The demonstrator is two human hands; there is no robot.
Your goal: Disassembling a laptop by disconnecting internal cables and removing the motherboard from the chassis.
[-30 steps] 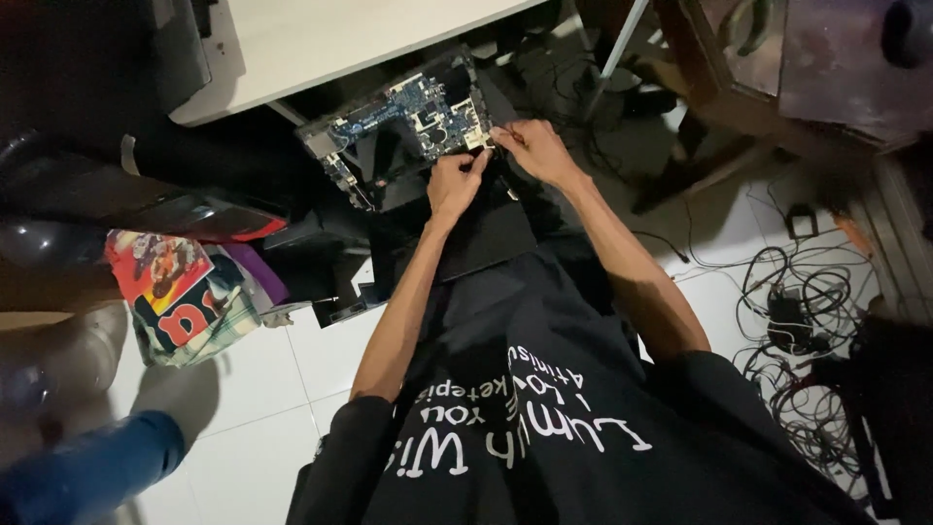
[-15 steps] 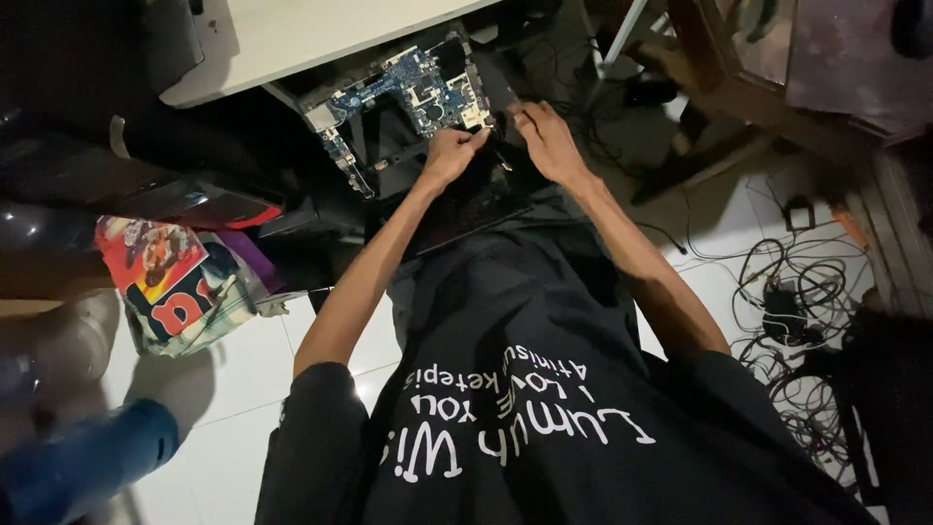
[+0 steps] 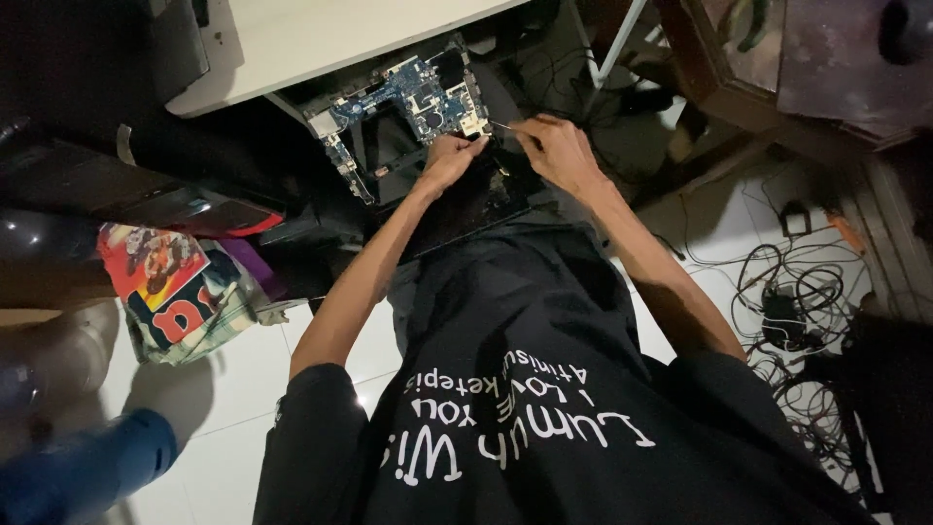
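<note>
While both hands meet at its lower right corner, a blue laptop motherboard (image 3: 408, 102) lies in an opened dark laptop chassis (image 3: 466, 209) on the person's lap.

Left hand (image 3: 449, 160): fingers curled together, tips pressed at the board's edge; whether they pinch anything cannot be told. Right hand (image 3: 554, 151): fingers pinching a thin metal tool (image 3: 503, 125) whose tip points at the board. Beyond the board, a white tabletop (image 3: 321, 39); on the white tiled floor, a colourful printed bag (image 3: 180, 292) at left, tangled black cables (image 3: 797, 321) at right.
</note>
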